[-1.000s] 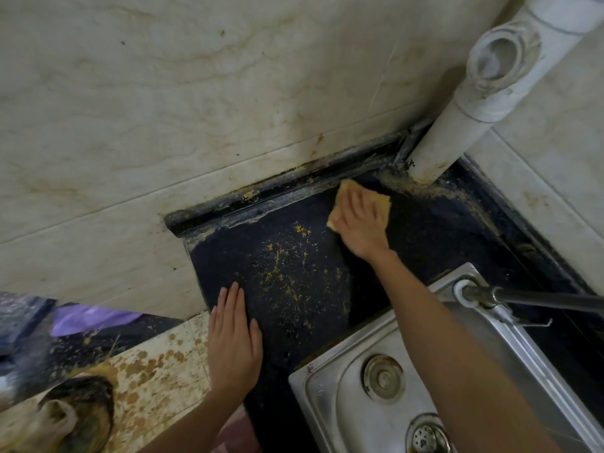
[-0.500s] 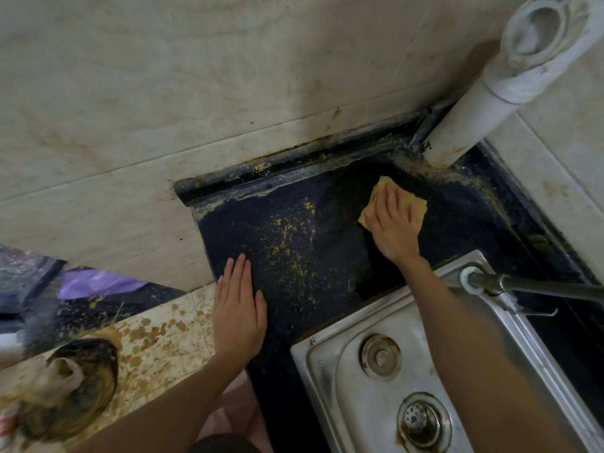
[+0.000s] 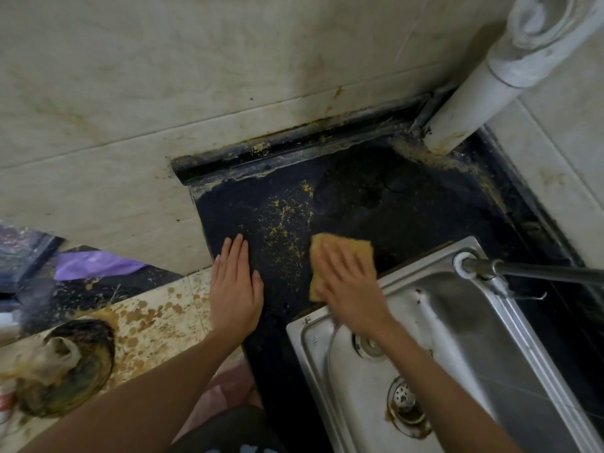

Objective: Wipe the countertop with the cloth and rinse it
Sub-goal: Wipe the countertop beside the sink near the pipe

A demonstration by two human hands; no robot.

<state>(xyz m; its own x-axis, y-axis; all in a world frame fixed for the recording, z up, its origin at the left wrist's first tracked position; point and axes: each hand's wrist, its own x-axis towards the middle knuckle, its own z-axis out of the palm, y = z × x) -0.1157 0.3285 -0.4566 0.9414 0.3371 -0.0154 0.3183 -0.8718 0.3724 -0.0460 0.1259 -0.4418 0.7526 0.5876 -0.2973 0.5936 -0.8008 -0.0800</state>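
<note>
Right hand [image 3: 349, 286] presses flat, fingers extended, on the cloth [image 3: 340, 256] at the surface's [image 3: 408, 217] front edge beside the sink [image 3: 483, 338], evidently mid-wipe; left hand [image 3: 235, 289] lies open, empty, apparently bracing near the left edge.

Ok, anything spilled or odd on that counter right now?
Yes. Yellow crumbs are scattered over the dark countertop between the left hand and the cloth under the right hand. More yellowish grime is caked around the white pipe base in the corner.
</note>
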